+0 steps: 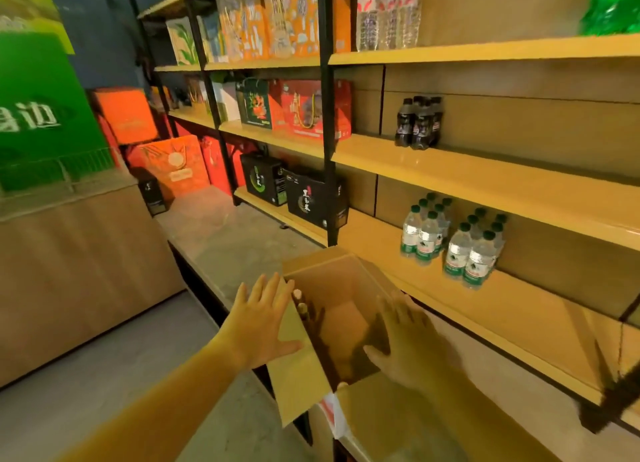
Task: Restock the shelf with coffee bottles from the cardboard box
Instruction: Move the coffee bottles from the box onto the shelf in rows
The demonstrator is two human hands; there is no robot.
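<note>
Flanking cardboard box [332,281]: left hand [265,318], right hand [412,344], fingers spread, empty.
Box floor: mostly bare.
Coffee bottles [304,311]: dark, pale-capped, left wall.

An open cardboard box [332,281] stands just in front of the lowest board of the yellow shelf [485,170], and both hands are spread flat at its mouth: the left hand [263,319] against its left side, the right hand [412,344] over its right side. Inside, coffee bottles [306,311] with pale caps stand along the left wall. Higher up stand a cluster of dark bottles [419,122] and, one level lower, green-capped water bottles [450,243].
</note>
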